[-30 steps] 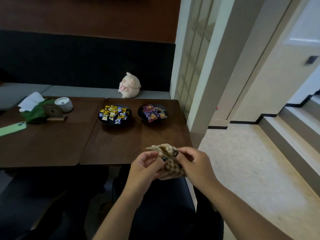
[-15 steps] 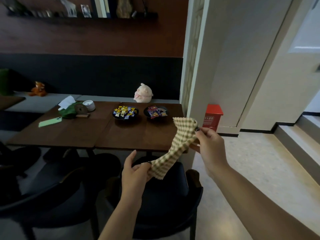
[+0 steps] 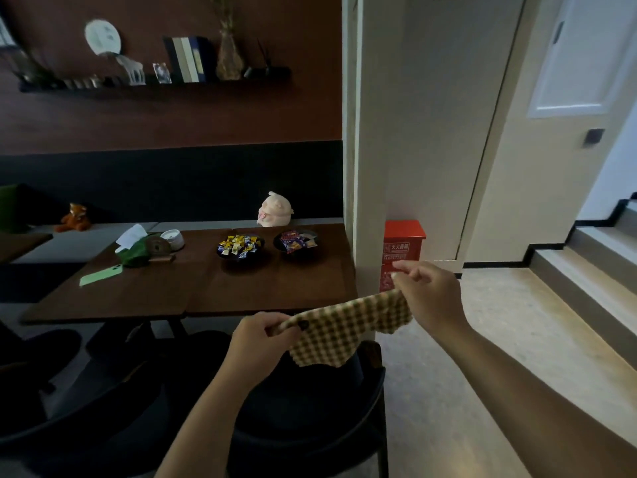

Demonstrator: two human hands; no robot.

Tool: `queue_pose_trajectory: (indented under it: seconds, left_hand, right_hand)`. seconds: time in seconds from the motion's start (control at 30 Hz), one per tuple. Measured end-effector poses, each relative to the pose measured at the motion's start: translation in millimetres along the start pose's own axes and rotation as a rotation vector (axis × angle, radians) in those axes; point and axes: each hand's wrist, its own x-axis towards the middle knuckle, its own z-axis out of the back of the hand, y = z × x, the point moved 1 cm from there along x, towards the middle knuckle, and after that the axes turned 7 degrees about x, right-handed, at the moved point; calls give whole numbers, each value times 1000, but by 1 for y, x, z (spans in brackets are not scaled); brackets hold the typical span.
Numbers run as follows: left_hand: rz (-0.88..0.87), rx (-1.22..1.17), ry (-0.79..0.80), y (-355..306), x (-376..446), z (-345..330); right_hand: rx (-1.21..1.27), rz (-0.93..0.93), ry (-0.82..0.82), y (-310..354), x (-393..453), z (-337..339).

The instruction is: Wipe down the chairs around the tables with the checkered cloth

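Since half a second ago the cloth (image 3: 348,327) has been drawn out from a diagonal hang into a near-level span across the lower middle of the frame, and the view has tipped up to take in the wall shelf.

Both hands hold it: the left hand (image 3: 260,343) pinches one corner at lower centre, the right hand (image 3: 425,291) pinches the opposite corner a little higher and further right. Its long axis runs from left hand up to right hand, with the loose lower edge sagging between them.

Directly beneath the cloth sits the dark chair (image 3: 310,408), its back rail curving across the bottom of the frame; the left hand looks the nearer to the seat, though the dim light makes the seat's edge hard to judge. A second chair (image 3: 79,426) stands at lower left.

Beyond lies the tabletop (image 3: 269,288) with two sweet bowls. A red box (image 3: 404,248) at the pillar's foot bears Chinese characters, too small to read surely.
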Motion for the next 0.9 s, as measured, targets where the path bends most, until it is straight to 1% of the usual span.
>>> queue_pose_trajectory:
  seconds: [0.07,0.13,0.2,0.23,0.3,0.33,0.4,0.47,0.5,0.6,0.63,0.77,0.9]
  left_hand:
    - [-30,-40,-10,-1,3,2]
    - [29,-176,16,1,4,7]
    - [147,-388,81,6,3,11]
    - [215,-492,86,10,2,12]
    - [386,-646,21,17,1,12]
    - [460,-657,-21,20,0,11]
    - [545,-609,-78,28,-1,5]
    - [568,-583,-73,36,-5,-1]
    - [568,-598,-37,39,-8,-3]
    - [577,-674,136,43,-19,-13]
    - [592,-706,153,45,-23,-17]
    - [674,-841,123,48,-36,-36]
    - [635,-903,123,46,-42,-47]
  right_hand:
    - [135,-57,43,-1,-1,1]
    - [206,-116,50,-3,-4,-2]
    - [242,-188,84,-4,-10,-8]
    - [261,-235,114,-5,-15,-12]
    - [241,-310,171,-7,-25,-18]
    - [215,-329,189,-8,-31,-21]
    - [193,-335,199,-6,-39,-22]
    - [220,-325,179,1,-45,-21]
    - [226,-318,165,5,-45,-19]
    - [206,-288,124,22,-46,-15]
    - [200,-276,107,28,-46,-14]
    - [180,-214,65,50,-47,-17]
    - [148,-153,77,67,-52,-23]
